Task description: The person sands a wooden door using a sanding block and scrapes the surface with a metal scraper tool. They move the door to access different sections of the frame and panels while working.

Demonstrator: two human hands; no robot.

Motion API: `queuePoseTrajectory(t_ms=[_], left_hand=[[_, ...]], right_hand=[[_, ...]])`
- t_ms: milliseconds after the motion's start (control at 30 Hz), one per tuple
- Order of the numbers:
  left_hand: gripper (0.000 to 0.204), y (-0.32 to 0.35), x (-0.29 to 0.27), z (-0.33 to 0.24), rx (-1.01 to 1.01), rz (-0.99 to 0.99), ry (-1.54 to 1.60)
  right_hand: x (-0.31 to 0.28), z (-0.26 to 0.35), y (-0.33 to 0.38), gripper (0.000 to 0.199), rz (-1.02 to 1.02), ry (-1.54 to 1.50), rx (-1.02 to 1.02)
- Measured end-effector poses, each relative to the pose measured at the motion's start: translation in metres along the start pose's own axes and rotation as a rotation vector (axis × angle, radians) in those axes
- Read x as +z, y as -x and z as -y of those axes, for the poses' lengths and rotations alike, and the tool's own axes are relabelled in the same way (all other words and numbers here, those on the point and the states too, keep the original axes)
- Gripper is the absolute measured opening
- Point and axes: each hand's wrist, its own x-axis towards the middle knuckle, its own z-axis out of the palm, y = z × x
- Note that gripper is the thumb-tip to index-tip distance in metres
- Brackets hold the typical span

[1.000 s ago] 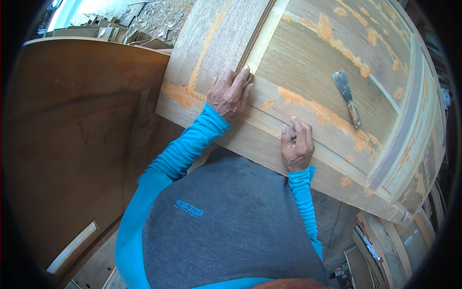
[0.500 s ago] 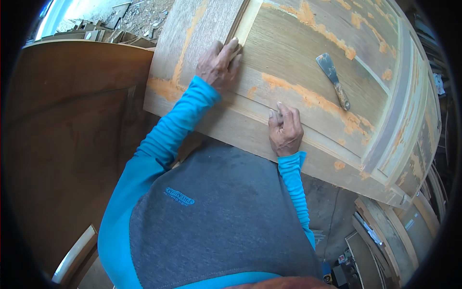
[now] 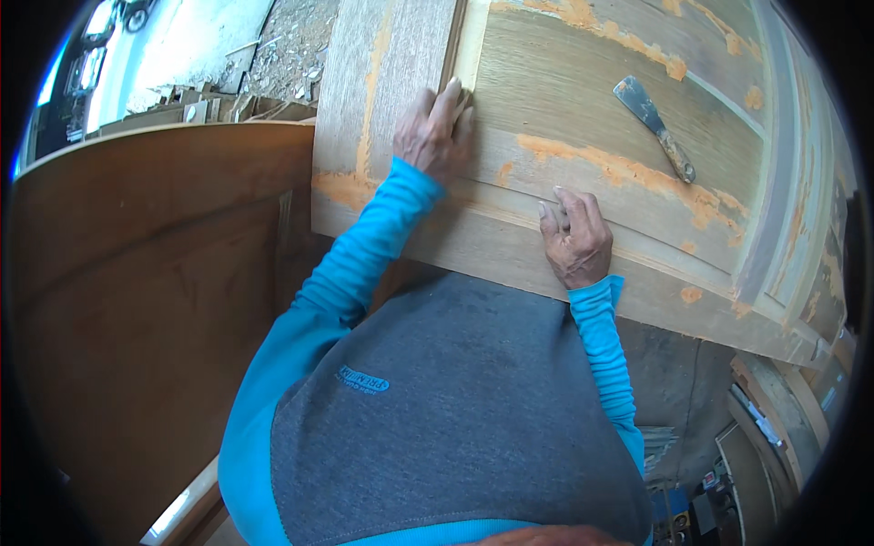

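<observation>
A wooden panelled door (image 3: 546, 109) lies in front of me, patched with orange filler (image 3: 601, 168). My left hand (image 3: 430, 138) is on its left part, where a raised moulding strip (image 3: 466, 55) runs away from me. Its fingers reach forward, slightly apart and a little smeared; anything under them is hidden. Close to the near edge, my right hand (image 3: 580, 240) rests on the long moulding, fingers half bent and thumb apart from them. I cannot make out anything in it. Beyond that hand, a putty knife (image 3: 655, 129) with a worn handle lies on the panel.
A large brown wooden panel (image 3: 137, 273) stands at my left. Past it are wood offcuts (image 3: 214, 107) and rubble-strewn ground (image 3: 291, 50). At the lower right, wood pieces (image 3: 774, 409) lean near dark boxes and small items (image 3: 706, 510) on the floor.
The whole view has shifted and turned a little, so the door sits farther right in it. My left fingers have moved slightly on the moulding; my right hand stays at about the same spot.
</observation>
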Motion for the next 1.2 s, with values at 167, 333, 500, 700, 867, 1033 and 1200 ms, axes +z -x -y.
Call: queuePoseTrajectory(t_ms=[167, 333, 500, 700, 867, 1033, 1200], left_hand=[[0.038, -0.023, 0.013, 0.007, 0.009, -0.039, -0.001], [0.028, -0.135, 0.058, 0.023, 0.085, -0.182, -0.005], [0.037, -0.052, 0.031, 0.007, 0.098, -0.096, 0.032], [0.028, -0.18, 0.068, 0.023, 0.133, -0.168, -0.038], [0.035, -0.069, 0.036, 0.011, 0.081, -0.055, -0.023], [0.038, -0.049, 0.025, 0.003, 0.021, -0.021, -0.012], [0.023, -0.212, 0.111, 0.068, 0.219, -0.161, -0.207]], right_hand=[[-0.008, 0.003, -0.004, 0.03, 0.021, -0.023, 0.004], [-0.006, 0.001, 0.0, 0.03, 0.013, -0.036, -0.019], [-0.005, -0.003, -0.003, 0.033, -0.064, -0.011, -0.024], [-0.014, 0.003, -0.009, 0.035, 0.009, -0.027, -0.034], [-0.011, 0.005, -0.007, 0.033, 0.006, -0.01, -0.01], [-0.009, 0.004, -0.011, 0.031, -0.012, -0.013, -0.024], [-0.011, 0.006, -0.009, 0.032, 0.049, -0.018, -0.011]])
